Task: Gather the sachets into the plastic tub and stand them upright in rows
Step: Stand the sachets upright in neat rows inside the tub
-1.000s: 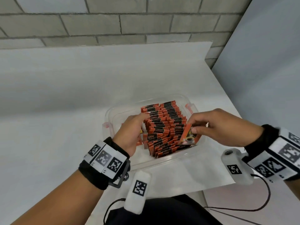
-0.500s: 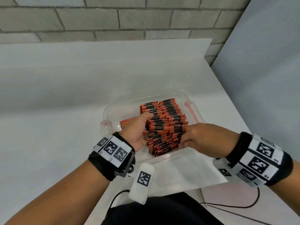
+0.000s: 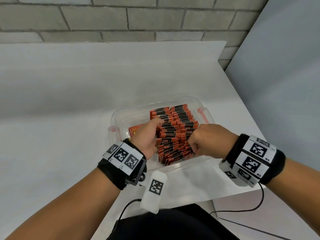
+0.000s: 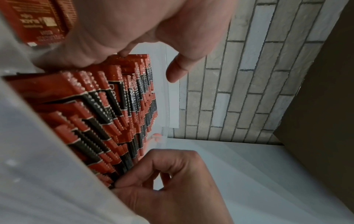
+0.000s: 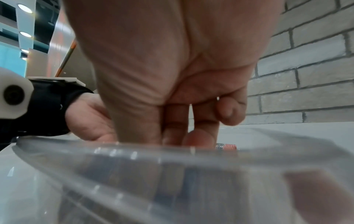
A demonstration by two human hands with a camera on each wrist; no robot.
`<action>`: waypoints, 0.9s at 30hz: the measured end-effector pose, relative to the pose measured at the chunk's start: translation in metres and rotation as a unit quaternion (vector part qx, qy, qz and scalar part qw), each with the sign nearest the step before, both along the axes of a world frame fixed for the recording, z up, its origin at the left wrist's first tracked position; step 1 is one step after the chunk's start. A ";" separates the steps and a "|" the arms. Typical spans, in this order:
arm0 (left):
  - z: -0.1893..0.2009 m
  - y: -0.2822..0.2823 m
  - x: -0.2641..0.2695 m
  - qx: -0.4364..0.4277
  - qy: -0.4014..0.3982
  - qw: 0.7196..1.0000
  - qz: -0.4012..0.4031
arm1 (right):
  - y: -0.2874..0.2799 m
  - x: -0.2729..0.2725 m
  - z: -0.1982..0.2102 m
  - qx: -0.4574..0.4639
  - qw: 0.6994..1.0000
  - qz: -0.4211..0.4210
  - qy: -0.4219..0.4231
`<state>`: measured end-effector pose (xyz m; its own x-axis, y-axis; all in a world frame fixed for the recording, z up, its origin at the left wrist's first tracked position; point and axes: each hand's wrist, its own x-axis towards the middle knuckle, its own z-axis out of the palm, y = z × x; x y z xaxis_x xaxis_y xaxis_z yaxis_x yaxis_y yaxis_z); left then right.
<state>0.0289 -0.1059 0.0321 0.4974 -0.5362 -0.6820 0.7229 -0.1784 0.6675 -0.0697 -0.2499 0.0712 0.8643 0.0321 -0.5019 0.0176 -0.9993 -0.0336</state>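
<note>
Head view: both hands [image 3: 147, 137] press the sachets [image 3: 174, 134] upright.

Sachets [image 3: 174, 134]: red-orange with black bands, thin white edging, between both hands. Plastic tub [image 3: 119, 116]: clear, pale red clips. Wristbands [image 3: 121, 156]: black, with white tags bearing black square-code patterns. Brick wall [image 3: 121, 16]: grey.

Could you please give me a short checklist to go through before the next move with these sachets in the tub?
1. Standing sachets upright in rows inside the plastic tub: ok.
2. Left hand steadying the rows' left side: ok.
3. Right hand tucking a sachet at the near right: grip curled, sachet hidden, cannot tell.
4. Flat sachet on the tub floor, left of the rows: not ok, needs standing.
5. Sachets left on the table: none visible, ok.
</note>
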 end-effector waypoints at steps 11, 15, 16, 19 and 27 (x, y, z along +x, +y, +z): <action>0.004 0.003 -0.002 -0.006 -0.004 1.000 0.003 | -0.003 0.001 -0.004 0.021 0.999 -0.036 0.015; 0.002 0.004 0.000 -0.015 -0.003 1.000 0.000 | -0.008 0.002 0.007 0.096 0.980 -0.166 -0.049; 0.001 0.003 0.001 -0.016 0.001 1.000 0.000 | -0.007 0.002 0.008 0.109 0.969 -0.204 -0.088; 0.002 0.002 0.001 -0.011 0.007 1.000 -0.005 | 0.004 0.003 0.010 0.164 0.932 -0.300 -0.122; 0.001 0.000 0.000 -0.017 0.019 1.000 -0.008 | 0.011 0.004 -0.002 0.280 0.873 -0.388 -0.094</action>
<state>0.0289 -0.1056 0.0329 0.4620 -0.5677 -0.6814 0.7454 -0.1677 0.6451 -0.0653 -0.2392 0.0693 0.8000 -0.4058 -0.4419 -0.6000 -0.5398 -0.5905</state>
